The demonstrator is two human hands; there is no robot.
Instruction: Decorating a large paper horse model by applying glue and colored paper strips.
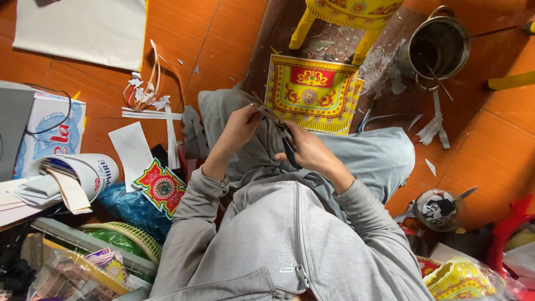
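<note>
I sit on the floor in grey clothes, looking down at my lap. My left hand (241, 127) pinches a thin grey strip (266, 113) near my knee. My right hand (309, 149) is closed on dark-handled scissors (288, 146), whose blades point up toward the strip between both hands. Just beyond my hands lies a yellow and red ornate paper panel (312, 92) on the dark mat.
A yellow stool (348, 17) and a metal pot (437, 47) stand ahead. White paper scraps (150, 103) and a red-green paper cutout (160, 187) lie left. Rolled paper (83, 175), a box (53, 131) and baskets crowd the lower left; a tin (437, 209) sits right.
</note>
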